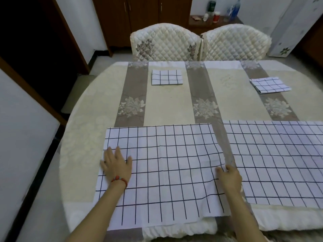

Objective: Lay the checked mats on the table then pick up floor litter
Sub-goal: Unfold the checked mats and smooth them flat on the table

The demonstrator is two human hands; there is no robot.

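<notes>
A white checked mat [166,172] lies spread flat on the near side of the round table [83,137]. My left hand [116,165] rests flat on its left edge, fingers spread. My right hand [229,177] is on its right edge, fingers curled over the cloth border; whether it pinches the cloth I cannot tell. A second spread mat [279,159] lies to the right. Two folded checked mats sit farther back, one at centre [167,77] and one at the right [270,85].
Two quilted cream chairs [164,44] [236,43] stand behind the table. A dark sideboard [199,21] carries bottles [211,7]. A dark doorway is at left, a white patterned cabinet [295,27] at right. Pale floor [43,198] shows to the left.
</notes>
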